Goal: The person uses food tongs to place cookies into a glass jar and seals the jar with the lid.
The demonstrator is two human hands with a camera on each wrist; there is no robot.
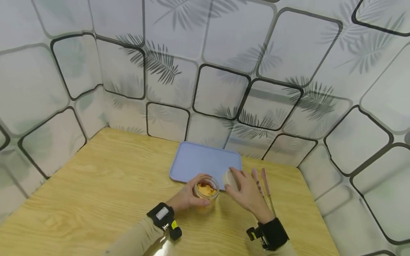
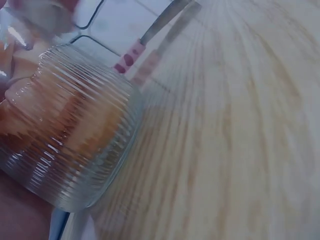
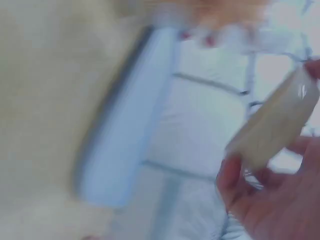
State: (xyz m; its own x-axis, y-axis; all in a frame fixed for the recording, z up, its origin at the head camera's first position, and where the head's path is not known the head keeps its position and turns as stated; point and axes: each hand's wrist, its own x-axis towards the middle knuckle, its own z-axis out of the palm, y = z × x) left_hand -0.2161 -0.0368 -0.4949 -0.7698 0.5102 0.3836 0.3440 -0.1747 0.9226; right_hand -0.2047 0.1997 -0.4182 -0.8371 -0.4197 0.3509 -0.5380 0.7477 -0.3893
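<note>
My left hand (image 1: 187, 197) grips a clear glass jar (image 2: 95, 145) with ribbed walls, its fingers wrapped round the side. The jar's mouth is uncovered, and orange-yellow food pieces (image 1: 206, 190) show inside. To the right of the jar and apart from it, my right hand (image 1: 248, 193) holds a whitish lid (image 1: 230, 180) by its edge, between thumb and fingers. The right wrist view shows this lid (image 3: 275, 120) tilted, with some clear film or plastic near its lower edge.
Behind the jar lies a blue rectangular tray (image 1: 201, 161). Two slim utensils with pink handles, one spotted (image 1: 257, 179) and one plain (image 1: 265, 182), rest on the wooden table (image 1: 96, 199) right of the tray. A patterned curtain (image 1: 173, 81) borders the table's back and sides.
</note>
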